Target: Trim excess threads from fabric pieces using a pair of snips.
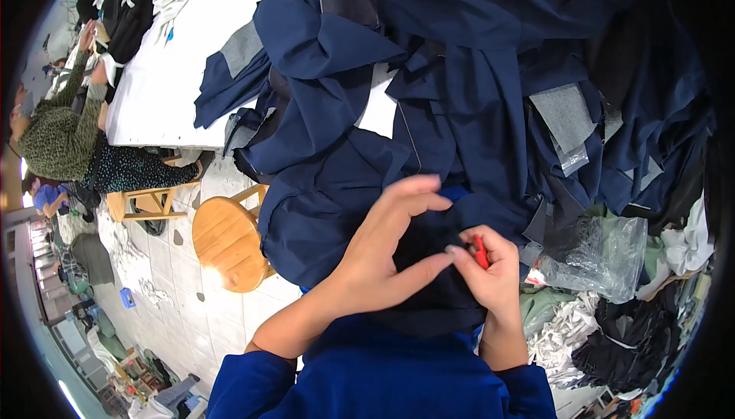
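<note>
My left hand (383, 243) is open above dark navy cloth (314, 220), its fingers stretched out and its thumb pointing toward my right hand. Closed around a small red tool (481, 252) is my right hand (494, 277); the tool's tip is hidden, so its kind does not show. The two thumbs come close together over the cloth in my lap. More navy garment pieces (475, 6) lie heaped on the white table (145, 117) in front of me, some with grey patches (564, 117) on them.
A round wooden stool (230, 239) stands at my left. Beyond it a person in a patterned green top (57, 143) works at the table. Clear plastic wrapping (605, 262), white scraps (566, 335) and black cloth (628, 342) lie at my right.
</note>
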Demonstrator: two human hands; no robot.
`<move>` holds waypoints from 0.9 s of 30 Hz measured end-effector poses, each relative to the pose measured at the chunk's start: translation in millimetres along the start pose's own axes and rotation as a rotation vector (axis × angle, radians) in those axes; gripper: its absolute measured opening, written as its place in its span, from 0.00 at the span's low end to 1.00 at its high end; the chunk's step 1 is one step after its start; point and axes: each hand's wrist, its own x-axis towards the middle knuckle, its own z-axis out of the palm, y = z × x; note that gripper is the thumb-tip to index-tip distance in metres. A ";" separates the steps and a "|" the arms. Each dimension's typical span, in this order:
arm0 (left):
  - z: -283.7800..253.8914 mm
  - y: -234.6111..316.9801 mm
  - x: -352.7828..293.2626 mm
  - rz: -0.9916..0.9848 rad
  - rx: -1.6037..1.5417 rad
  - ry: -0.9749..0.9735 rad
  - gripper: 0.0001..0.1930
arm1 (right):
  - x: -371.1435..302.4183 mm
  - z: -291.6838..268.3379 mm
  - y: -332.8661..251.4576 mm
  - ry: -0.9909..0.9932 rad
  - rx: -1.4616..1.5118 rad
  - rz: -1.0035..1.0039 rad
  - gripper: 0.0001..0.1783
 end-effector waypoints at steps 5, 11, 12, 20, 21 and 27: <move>-0.4 53.7 28.8 0.743 -0.857 -0.144 0.25 | 3.1 -10.0 12.0 0.255 0.216 0.055 0.05; 157.4 61.5 58.1 0.865 -0.651 -0.008 0.23 | 0.0 -1.9 12.2 0.148 0.259 0.130 0.07; 140.8 65.0 55.2 0.879 -0.747 -0.087 0.23 | -6.6 -6.3 12.5 0.273 0.269 0.125 0.07; 153.3 66.2 42.3 0.872 -0.750 -0.081 0.21 | 4.7 5.6 -6.7 0.242 0.218 0.097 0.06; 163.8 69.9 55.6 0.847 -0.726 -0.046 0.21 | 6.4 6.0 -8.8 0.185 0.213 0.123 0.06; 25.1 62.0 44.4 0.793 -0.799 -0.052 0.20 | 7.7 -4.2 -4.4 0.276 0.265 0.153 0.05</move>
